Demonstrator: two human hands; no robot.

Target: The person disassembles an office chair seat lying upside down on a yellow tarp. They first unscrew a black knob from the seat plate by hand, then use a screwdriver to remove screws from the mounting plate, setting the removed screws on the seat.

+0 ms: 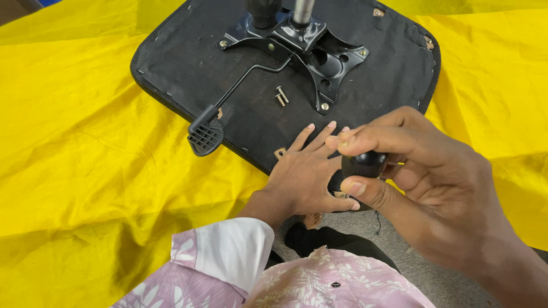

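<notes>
Bright, even light; soft shadows, near hand blurred.

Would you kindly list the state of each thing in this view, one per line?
Left hand: flat, palm down on the seat.
Right hand: gripping a black knob handle.
Chair seat: upside down on yellow cloth.
Metal plate: mounted on the seat underside.
Lever: attached, paddle over the seat edge.
Two bolts: loose, lying on the seat.
</notes>
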